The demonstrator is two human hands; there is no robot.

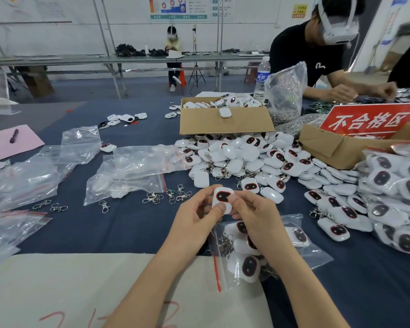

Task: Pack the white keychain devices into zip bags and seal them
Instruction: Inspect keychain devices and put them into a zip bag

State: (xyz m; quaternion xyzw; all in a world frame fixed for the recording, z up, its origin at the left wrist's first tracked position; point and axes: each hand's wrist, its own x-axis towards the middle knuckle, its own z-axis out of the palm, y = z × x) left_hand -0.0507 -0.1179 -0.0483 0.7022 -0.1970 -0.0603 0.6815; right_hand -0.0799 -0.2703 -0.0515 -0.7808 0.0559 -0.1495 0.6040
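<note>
- Fingers (217,208) of both hands pinch one white keychain device (223,197), dark face up. The left hand (197,216) grips its left edge and the right hand (253,216) its right.
- Just below the fingers, under the right wrist, lies a zip bag (301,254) holding several devices. Its red zip strip (217,273) is toward the left wrist; whether that mouth is open is hard to tell.
- Likely step: checking one device before bagging it.
- The next move calls for one hand to let go, part the bag's mouth and slide the device in, then press the strip closed.
- Beyond the fingers sits the loose device pile (246,157); empty zip bags (137,162) lie to their upper left.
</note>
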